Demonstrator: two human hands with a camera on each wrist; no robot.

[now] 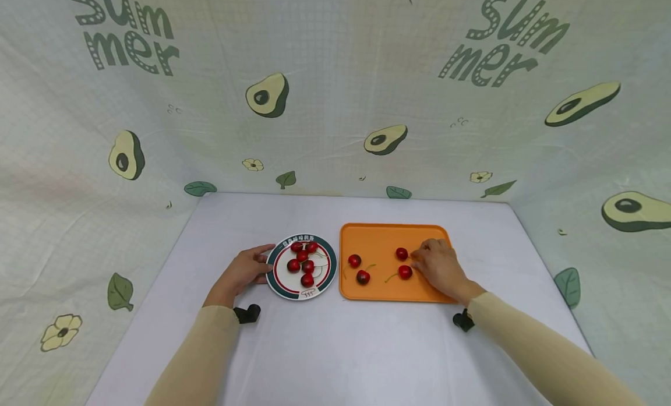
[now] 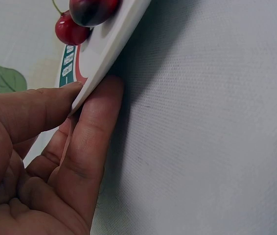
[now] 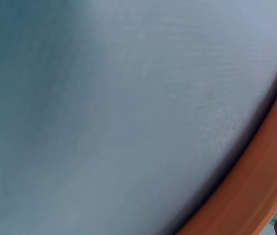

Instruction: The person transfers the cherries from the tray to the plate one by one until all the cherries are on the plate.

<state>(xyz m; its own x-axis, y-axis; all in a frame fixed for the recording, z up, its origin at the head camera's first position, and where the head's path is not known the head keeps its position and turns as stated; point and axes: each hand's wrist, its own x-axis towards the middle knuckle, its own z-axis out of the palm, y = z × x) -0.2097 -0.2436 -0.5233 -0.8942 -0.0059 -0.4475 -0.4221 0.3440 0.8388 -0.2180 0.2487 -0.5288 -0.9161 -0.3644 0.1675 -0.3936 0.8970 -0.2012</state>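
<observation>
My left hand (image 1: 248, 269) pinches the left rim of a round white plate (image 1: 278, 286) with a dark green and red border. In the left wrist view, the thumb (image 2: 35, 110) lies on top of the rim and fingers sit beneath it. Several red cherries (image 1: 308, 267) with stems lie on the plate. My right hand (image 1: 440, 265) is over the right part of an orange tray (image 1: 380, 237), its fingertips pinching the stem of a cherry (image 1: 401, 254). Just below that one lies another cherry (image 1: 405, 272). The right wrist view shows only bits of fingers at its lower right edge.
Two more cherries, an upper one (image 1: 355, 260) and a lower one (image 1: 363, 277), lie on the tray's left side. Plate and tray stand side by side on a white-covered table (image 1: 335, 348). A cloth printed with avocados (image 1: 267, 95) hangs behind and beside it.
</observation>
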